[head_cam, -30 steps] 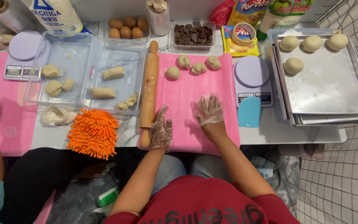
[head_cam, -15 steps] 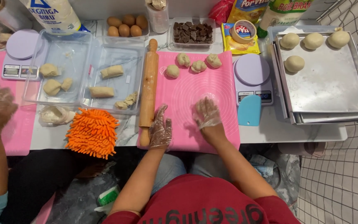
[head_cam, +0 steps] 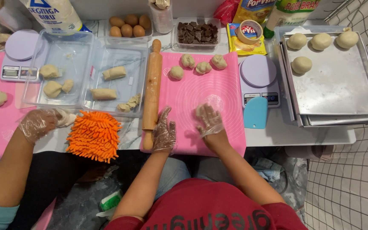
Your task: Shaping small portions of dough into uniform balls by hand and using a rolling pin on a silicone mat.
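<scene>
My left hand (head_cam: 163, 132), in a clear plastic glove, lies flat with fingers apart on the pink silicone mat (head_cam: 224, 91), touching the near end of a wooden rolling pin (head_cam: 152, 87). My right hand (head_cam: 209, 120), also gloved, rests palm down on the mat with the fingers curled; whatever may be under the palm is hidden. Several pale dough pieces (head_cam: 202, 67) sit at the mat's far edge, apart from both hands.
A co-worker's gloved hand (head_cam: 39, 123) is at the left beside a pale lump (head_cam: 67, 118) and an orange fringed cloth (head_cam: 93, 135). Clear tubs (head_cam: 86, 47) hold dough. A purple scale (head_cam: 258, 72), blue scraper (head_cam: 255, 113) and metal tray (head_cam: 341, 85) with dough balls stand right.
My right hand has drawn slightly nearer and curled its fingers. The co-worker's hand has moved right, up to the pale lump. My left hand has stayed put.
</scene>
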